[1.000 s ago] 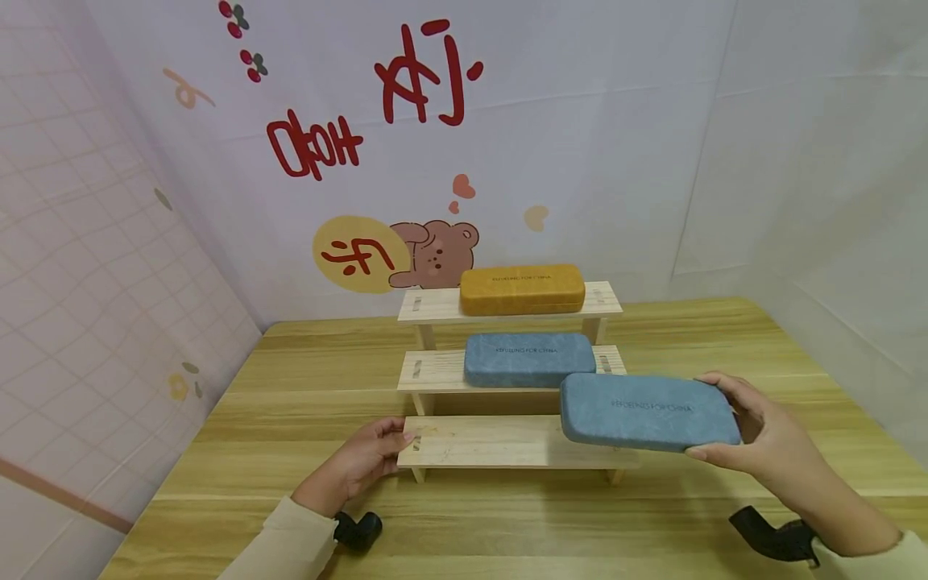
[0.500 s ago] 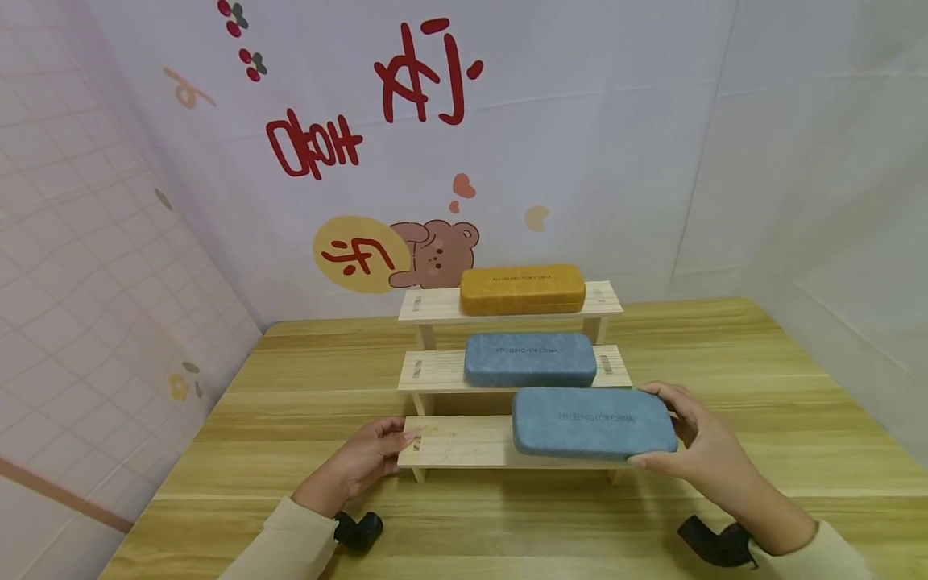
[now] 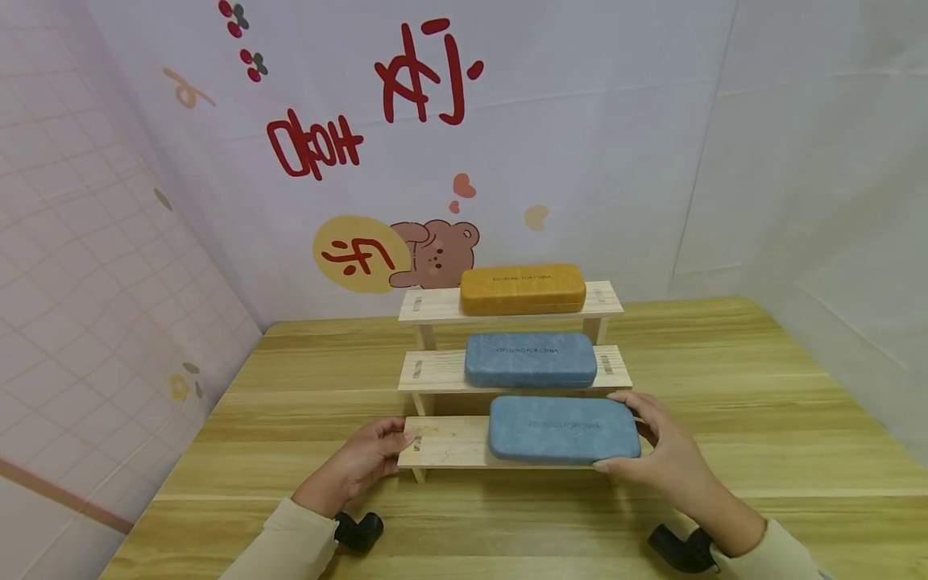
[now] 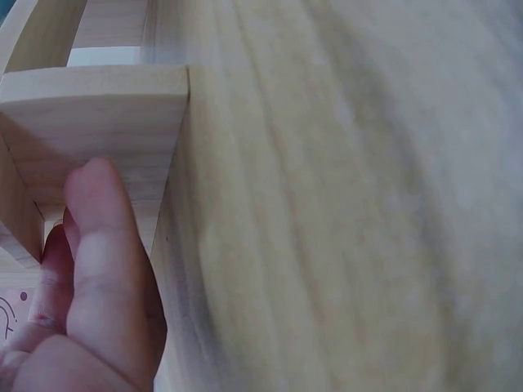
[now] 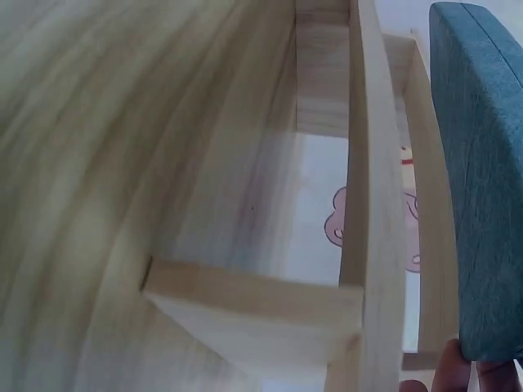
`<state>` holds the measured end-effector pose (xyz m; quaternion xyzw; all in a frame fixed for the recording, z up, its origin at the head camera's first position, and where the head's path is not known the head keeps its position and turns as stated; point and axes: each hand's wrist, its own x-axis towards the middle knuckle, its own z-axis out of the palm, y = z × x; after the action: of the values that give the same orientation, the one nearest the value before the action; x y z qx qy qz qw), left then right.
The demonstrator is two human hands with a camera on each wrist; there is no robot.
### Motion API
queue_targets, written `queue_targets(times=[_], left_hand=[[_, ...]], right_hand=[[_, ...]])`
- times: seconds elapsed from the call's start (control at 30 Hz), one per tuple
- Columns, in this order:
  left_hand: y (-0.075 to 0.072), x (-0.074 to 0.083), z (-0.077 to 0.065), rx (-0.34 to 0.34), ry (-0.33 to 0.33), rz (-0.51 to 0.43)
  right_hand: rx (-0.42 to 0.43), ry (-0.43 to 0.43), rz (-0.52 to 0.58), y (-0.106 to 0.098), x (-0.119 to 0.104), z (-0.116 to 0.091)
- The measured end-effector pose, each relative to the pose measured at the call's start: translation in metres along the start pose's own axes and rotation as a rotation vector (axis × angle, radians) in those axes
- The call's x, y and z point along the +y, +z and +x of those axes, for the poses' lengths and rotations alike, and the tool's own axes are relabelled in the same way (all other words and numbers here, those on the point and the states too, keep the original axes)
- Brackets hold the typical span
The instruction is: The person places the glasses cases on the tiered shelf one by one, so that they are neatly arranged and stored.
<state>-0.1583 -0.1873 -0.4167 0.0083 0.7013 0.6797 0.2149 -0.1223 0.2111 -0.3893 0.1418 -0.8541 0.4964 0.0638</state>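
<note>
My right hand (image 3: 670, 451) grips a blue glasses case (image 3: 565, 429) by its right end, thumb at the front and fingers behind. The case is over the bottom step of a three-step wooden display stand (image 3: 449, 441). In the right wrist view a gap shows between the case (image 5: 482, 180) and the step's board (image 5: 380, 196). At the left end of that same step, my left hand (image 3: 366, 459) holds the board, thumb on its edge. The left wrist view shows the fingers (image 4: 102, 269) beside the stand's leg (image 4: 98, 139).
On the middle step lies another blue glasses case (image 3: 531, 360). A yellow-orange glasses case (image 3: 522, 290) lies on the top step. The stand is on a wood-grain table (image 3: 464, 528). A white printed cloth (image 3: 580, 145) hangs behind, and another cloth (image 3: 80, 266) hangs on the left.
My right hand has carried the blue case leftward and slightly down, from beyond the stand's right end to over the bottom step. My left hand has stayed in place.
</note>
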Motion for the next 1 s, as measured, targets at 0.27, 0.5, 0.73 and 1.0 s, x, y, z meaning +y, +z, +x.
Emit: queue_targets(times=[0.27,0.5,0.73,1.0], left_hand=[[0.000,-0.001,0.000,-0.005,0.003,-0.008],[-0.001,-0.001,0.001,-0.015,0.007,-0.012],[0.000,0.000,0.001,-0.007,-0.004,-0.005],[-0.001,-0.001,0.002,0.011,-0.020,0.002]], right_hand=[[-0.026,0.028,-0.045,0.012,-0.002,0.006],[-0.048,0.030,-0.051,0.021,-0.003,0.010],[-0.076,0.077,-0.101,0.024,-0.004,0.013],[-0.108,0.092,-0.132,0.025,-0.007,0.017]])
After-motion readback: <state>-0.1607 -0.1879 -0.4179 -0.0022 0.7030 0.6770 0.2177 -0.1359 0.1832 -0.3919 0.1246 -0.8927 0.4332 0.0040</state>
